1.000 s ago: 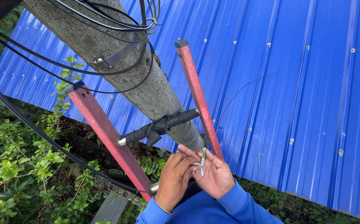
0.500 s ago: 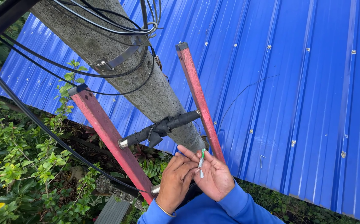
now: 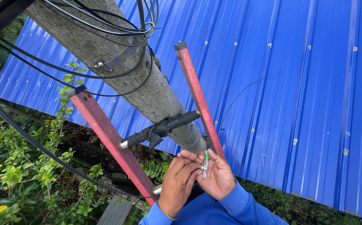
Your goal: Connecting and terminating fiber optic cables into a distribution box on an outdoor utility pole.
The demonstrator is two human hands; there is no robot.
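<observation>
My left hand (image 3: 178,183) and my right hand (image 3: 217,177) meet close together just above the blue sleeves (image 3: 214,210). Between their fingertips sits a small green and white connector (image 3: 205,163), held upright; both hands pinch it. The hands are right beside the lower part of the right rail of a red ladder (image 3: 197,96). The ladder leans on a grey concrete pole (image 3: 118,62). Its top rung (image 3: 160,129) is wrapped in black tape and presses against the pole.
Black cables (image 3: 106,25) loop around the pole under a metal band clamp (image 3: 114,62). A thick black cable (image 3: 31,139) runs diagonally at the left. A blue corrugated metal roof (image 3: 297,96) fills the right side. Green bushes (image 3: 18,175) lie below left.
The view has shifted slightly. My hands stay together on the connector, with small finger movements only.
</observation>
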